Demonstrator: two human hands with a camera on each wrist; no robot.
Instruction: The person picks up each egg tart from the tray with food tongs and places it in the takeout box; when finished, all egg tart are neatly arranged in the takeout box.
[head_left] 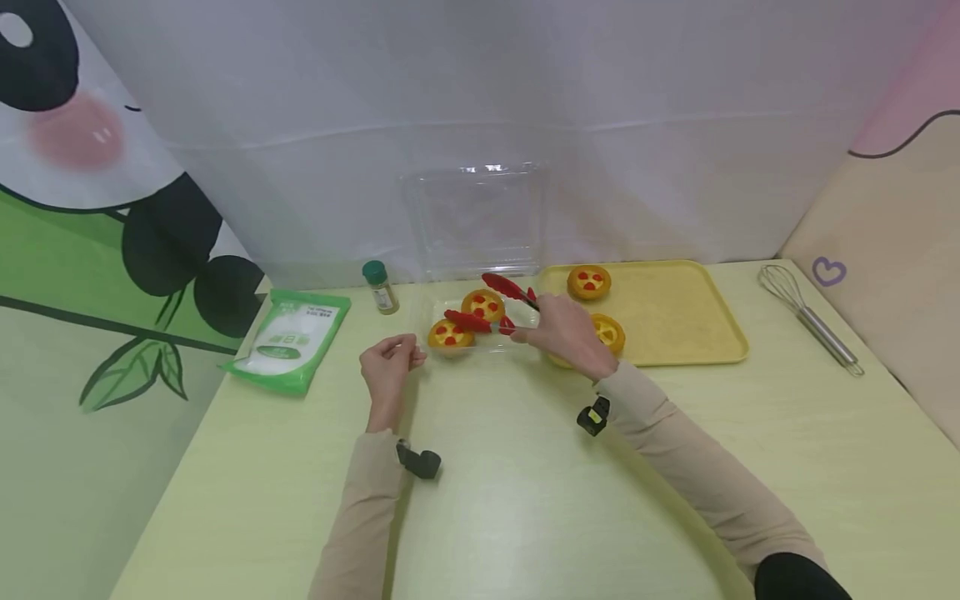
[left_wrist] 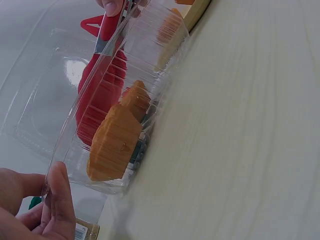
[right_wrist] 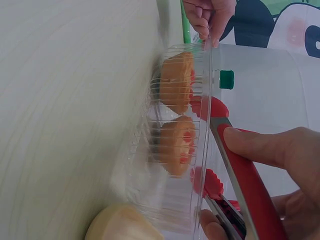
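The left hand (head_left: 390, 367) pinches the clear plastic box (right_wrist: 160, 200); the right hand (head_left: 567, 333) grips the red-and-silver tongs (right_wrist: 250, 177). Between those hands, two round orange pizzas with red spots (head_left: 452, 337) sit inside. A tongs bump might tip the box.

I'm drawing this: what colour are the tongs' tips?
The tips are red, clearest in the head view.

Overhead and close wrist views share the container (head_left: 480, 218).
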